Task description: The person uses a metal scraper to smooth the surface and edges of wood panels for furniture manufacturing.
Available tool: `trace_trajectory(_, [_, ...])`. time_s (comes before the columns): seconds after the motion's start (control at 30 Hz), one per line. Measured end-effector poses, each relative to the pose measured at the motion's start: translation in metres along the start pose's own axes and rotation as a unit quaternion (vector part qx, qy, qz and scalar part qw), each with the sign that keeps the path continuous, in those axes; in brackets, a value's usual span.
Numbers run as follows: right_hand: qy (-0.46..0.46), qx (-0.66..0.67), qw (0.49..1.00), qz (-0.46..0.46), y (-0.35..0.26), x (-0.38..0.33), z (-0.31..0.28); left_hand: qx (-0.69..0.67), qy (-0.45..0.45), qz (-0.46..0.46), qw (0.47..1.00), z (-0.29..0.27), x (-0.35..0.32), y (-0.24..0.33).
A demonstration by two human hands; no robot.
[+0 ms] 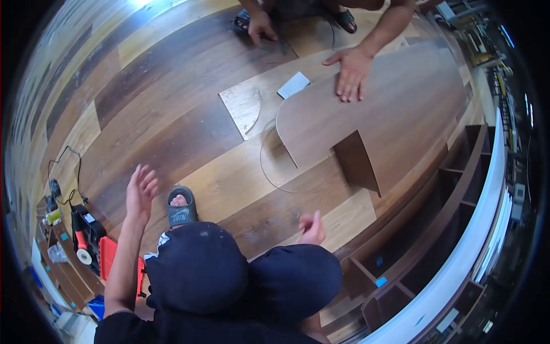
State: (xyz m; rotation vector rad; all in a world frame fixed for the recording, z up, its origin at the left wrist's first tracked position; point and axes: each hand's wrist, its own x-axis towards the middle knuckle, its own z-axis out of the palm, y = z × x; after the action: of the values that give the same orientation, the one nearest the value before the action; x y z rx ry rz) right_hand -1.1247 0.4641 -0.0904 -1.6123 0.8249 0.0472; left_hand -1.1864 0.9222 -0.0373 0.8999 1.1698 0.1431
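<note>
My left hand [142, 194] is raised over the floor to the left of my sandalled foot [182, 206]. Its fingers are loosely bent and apart, and it holds nothing. Beyond my right knee, my right hand [312, 229] shows only in part, fingers apart and nothing visible in them. Ahead lies a large brown wood-look panel [401, 109] with a rounded end and a notch in its near edge. A darker brown piece [358, 163] shows at that notch. A co-worker's hand [352, 74] rests flat on the panel, and their other hand [262, 27] hangs above the floor.
A pale square board [240, 109] with a curved line and a small white rectangle [293, 85] lie beside the panel. A thin curved strip [264, 166] lies nearby. Brown shelving [424, 229] runs along the right. At left are a red-and-black power tool [81, 238], red case [109, 258] and cable [67, 150].
</note>
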Motion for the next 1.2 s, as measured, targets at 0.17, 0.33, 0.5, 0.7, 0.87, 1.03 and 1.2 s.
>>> trace_trajectory(0.17, [-0.147,0.351,0.921,-0.086,-0.149,0.021,-0.004,0.118,-0.259,0.071,0.956,0.165,0.015,0.01])
trace_trajectory(0.33, [-0.32,0.63,0.685,-0.176,-0.341,-0.004,-0.057,0.144,-0.393,0.099,0.903,0.219,-0.026,0.012])
trace_trajectory(0.5, [-0.371,0.731,0.53,-0.217,-0.414,-0.047,-0.107,0.217,-0.475,0.063,0.851,0.232,-0.052,-0.027])
trace_trajectory(0.7, [-0.415,0.774,0.44,-0.186,-0.399,-0.061,-0.112,0.273,-0.45,0.089,0.846,0.183,-0.05,-0.043])
trace_trajectory(0.87, [-0.43,0.765,0.455,-0.153,-0.382,-0.048,-0.123,0.283,-0.402,0.063,0.868,0.162,-0.041,-0.037])
trace_trajectory(1.03, [-0.379,0.768,0.489,-0.167,-0.332,-0.028,-0.159,0.353,-0.422,0.049,0.834,0.176,-0.047,-0.031])
trace_trajectory(1.2, [-0.28,0.479,0.758,-0.342,-0.23,-0.007,-0.17,0.47,-0.431,0.042,0.769,0.184,-0.045,-0.002])
